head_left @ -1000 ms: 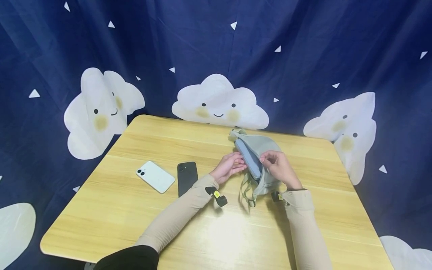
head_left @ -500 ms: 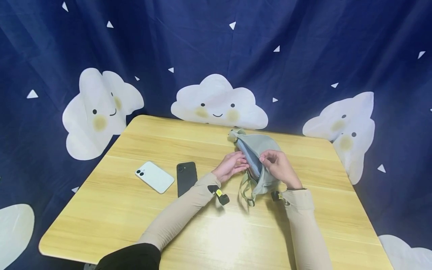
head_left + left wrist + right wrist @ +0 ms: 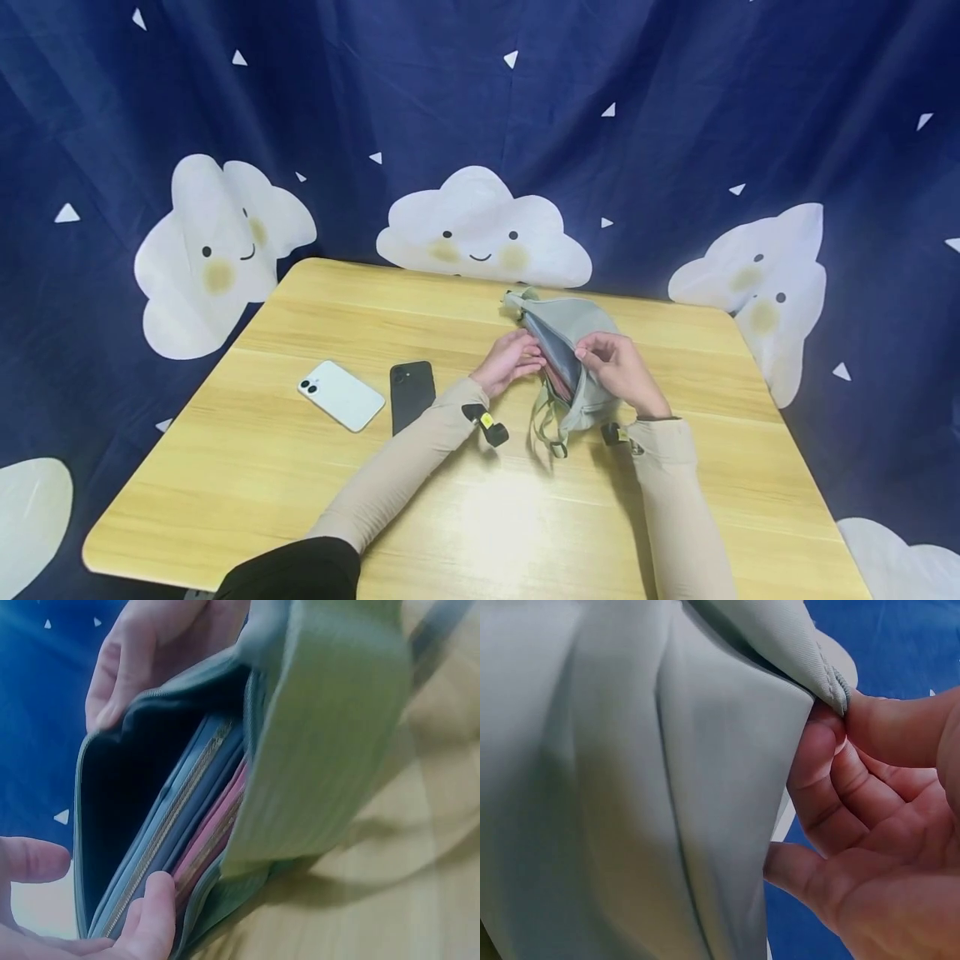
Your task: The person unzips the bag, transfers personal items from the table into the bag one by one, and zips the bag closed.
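Pinching a floppy bag (image 3: 588,318) open

Right of frame centre, it gaped; the right hand (image 3: 621,368) pinched its rim (image 3: 829,675), the left hand (image 3: 508,364) spread loosely beside the pouches (image 3: 177,812). It looked soft and light, probably best held there.

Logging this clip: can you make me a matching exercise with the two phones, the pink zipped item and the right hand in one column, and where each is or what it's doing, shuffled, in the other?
Column one:
1. White phone
2. Black phone
3. Pink zipped item
4. Right hand

Column two:
A. Inside the bag, beside a blue zipped item
B. Pinching the edge of the bag's opening
C. Partly hidden behind the left sleeve in the head view
D. Wholly visible on the table in the head view

Right pairs: 1-D, 2-C, 3-A, 4-B
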Motion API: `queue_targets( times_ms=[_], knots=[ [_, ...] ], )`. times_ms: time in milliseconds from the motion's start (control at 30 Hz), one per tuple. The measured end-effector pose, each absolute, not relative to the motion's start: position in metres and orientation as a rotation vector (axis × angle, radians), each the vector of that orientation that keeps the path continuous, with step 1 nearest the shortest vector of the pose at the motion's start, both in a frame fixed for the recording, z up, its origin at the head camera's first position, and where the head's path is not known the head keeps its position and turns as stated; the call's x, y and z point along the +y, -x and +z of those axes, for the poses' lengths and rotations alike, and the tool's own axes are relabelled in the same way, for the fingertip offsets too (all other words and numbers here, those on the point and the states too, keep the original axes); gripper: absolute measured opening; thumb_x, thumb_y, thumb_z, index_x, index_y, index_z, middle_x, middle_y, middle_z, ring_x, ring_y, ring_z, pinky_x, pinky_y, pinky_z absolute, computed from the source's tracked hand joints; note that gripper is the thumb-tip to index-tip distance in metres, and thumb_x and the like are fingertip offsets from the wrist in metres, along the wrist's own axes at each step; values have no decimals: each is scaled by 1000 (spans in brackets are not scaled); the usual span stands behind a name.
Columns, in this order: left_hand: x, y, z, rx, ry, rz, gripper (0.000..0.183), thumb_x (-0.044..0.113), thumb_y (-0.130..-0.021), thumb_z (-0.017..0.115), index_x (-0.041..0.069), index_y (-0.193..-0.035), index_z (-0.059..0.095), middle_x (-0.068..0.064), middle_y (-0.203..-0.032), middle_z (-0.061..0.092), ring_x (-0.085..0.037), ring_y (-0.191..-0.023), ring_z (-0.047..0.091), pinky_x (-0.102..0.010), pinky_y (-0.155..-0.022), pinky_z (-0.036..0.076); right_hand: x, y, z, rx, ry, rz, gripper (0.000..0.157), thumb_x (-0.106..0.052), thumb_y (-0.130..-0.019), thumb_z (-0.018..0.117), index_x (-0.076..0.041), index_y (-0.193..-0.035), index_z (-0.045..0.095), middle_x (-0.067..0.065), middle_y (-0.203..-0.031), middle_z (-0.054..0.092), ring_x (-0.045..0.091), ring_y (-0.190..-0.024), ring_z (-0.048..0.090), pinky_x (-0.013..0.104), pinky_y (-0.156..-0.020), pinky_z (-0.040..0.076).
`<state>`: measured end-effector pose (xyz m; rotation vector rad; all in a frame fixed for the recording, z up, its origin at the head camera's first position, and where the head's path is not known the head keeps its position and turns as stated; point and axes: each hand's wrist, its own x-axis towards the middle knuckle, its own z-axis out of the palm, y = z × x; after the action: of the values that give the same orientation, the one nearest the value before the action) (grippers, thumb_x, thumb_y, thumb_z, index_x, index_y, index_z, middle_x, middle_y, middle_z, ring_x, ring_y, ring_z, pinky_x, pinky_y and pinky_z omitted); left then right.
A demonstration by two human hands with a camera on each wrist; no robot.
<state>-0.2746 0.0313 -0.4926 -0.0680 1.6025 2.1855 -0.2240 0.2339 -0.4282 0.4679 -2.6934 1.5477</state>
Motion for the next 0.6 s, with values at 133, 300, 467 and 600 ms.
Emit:
queue_targets(
  times_ms=[133, 300, 467, 600],
  knots=[
    [28, 283, -494, 1660, 73, 2149, 62, 19, -99, 51, 3, -153, 25, -8, -104, 56, -20, -89, 64, -34, -94, 58, 238, 232, -442, -2695, -464, 1546, 12, -9, -94, 63, 2, -98, 68, 22, -92, 70, 11, -71, 61, 22, -67, 48],
    [26, 289, -495, 1722, 53, 2063, 64, 21, -99, 52, 7, -155, 24, -5, -100, 57, -16, -82, 63, -27, -78, 60, 235, 225, -431, -2700, -495, 1575, 13, -6, -94, 62, 5, -99, 67, 26, -92, 69, 16, -72, 61, 22, -67, 47],
    [26, 292, -493, 1730, 43, 2033, 66, 20, -99, 52, 9, -156, 21, -3, -93, 57, -14, -76, 60, -21, -66, 54, 230, 215, -413, -2694, -519, 1597, 13, 2, -94, 59, 12, -100, 64, 32, -91, 66, 19, -71, 60, 21, -65, 47],
    [28, 293, -492, 1717, 40, 2034, 68, 20, -99, 53, 9, -157, 19, -2, -92, 58, -14, -76, 61, -20, -64, 53, 231, 215, -413, -2674, -499, 1583, 14, 1, -94, 59, 12, -100, 64, 31, -93, 67, 20, -74, 62, 21, -68, 48]
  ],
)
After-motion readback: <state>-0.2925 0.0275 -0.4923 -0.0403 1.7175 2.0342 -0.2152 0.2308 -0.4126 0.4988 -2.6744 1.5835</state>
